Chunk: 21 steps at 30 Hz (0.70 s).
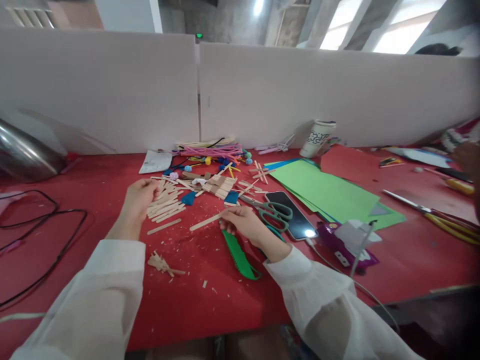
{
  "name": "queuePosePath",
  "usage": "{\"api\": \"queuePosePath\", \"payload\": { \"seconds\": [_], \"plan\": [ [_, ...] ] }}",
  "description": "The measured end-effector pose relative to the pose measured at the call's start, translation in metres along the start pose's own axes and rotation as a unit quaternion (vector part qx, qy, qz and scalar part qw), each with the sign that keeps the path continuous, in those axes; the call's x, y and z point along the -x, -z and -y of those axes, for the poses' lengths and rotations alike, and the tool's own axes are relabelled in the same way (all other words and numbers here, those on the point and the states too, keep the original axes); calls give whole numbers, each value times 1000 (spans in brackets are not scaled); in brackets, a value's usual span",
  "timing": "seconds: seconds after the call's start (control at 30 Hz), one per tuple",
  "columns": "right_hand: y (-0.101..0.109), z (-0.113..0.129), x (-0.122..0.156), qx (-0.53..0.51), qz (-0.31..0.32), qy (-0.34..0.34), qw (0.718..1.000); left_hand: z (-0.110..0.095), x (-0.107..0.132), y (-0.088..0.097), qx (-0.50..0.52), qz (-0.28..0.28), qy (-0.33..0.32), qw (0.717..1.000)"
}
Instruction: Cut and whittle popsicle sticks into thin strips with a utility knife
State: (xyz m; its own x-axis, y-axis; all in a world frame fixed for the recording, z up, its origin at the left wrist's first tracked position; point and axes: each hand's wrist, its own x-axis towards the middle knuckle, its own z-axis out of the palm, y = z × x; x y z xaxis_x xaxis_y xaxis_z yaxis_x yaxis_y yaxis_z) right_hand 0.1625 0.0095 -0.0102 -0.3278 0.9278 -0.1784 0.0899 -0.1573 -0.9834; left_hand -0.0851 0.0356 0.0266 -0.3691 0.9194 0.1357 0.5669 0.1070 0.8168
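Observation:
My right hand point(243, 223) pinches one end of a wooden craft stick point(204, 222), which points left just over the red table. Its fingers are closed. Beside the pile of craft sticks point(165, 201) is my left hand point(138, 199), fingers curled together; what they hold, if anything, I cannot make out. One loose stick point(164, 226) lies below the pile. Under my right hand is a green serrated strip point(240, 257). Behind it, sticks joined side by side in a small panel point(219, 186) lie near blue scraps point(188, 198). Broken stick bits point(163, 263) lie nearer me.
Green-handled scissors point(277, 212) overlap a phone point(290, 212) on the right, near green paper sheets point(330, 187) and a purple power strip point(348, 247). Pipe cleaners point(210, 150) and a paper cup point(318, 139) stand before the white partition point(262, 95). Black cable point(56, 260) lies left.

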Motion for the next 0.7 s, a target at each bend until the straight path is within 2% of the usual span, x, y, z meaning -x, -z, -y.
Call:
{"api": "queuePosePath", "payload": {
  "seconds": [0.1,0.17,0.23,0.33,0.47,0.57,0.7],
  "plan": [
    [-13,4,-1,31,17,-19,999,6,4,6,-84,98,-15,992],
    [-21,9,-5,48,22,-26,998,7,12,10,-140,170,-27,975],
    [-25,14,-10,60,23,-32,997,8,18,15,-192,212,-37,958],
    [-31,19,-14,70,33,-39,996,10,24,19,-251,242,-40,936],
    [-42,19,-9,71,71,-45,994,13,26,16,-285,276,-33,917],
    [-48,17,-2,63,88,-45,993,14,27,11,-266,294,-39,917],
    [-51,17,3,53,93,-45,993,14,29,5,-182,316,-61,929]
  ]
}}
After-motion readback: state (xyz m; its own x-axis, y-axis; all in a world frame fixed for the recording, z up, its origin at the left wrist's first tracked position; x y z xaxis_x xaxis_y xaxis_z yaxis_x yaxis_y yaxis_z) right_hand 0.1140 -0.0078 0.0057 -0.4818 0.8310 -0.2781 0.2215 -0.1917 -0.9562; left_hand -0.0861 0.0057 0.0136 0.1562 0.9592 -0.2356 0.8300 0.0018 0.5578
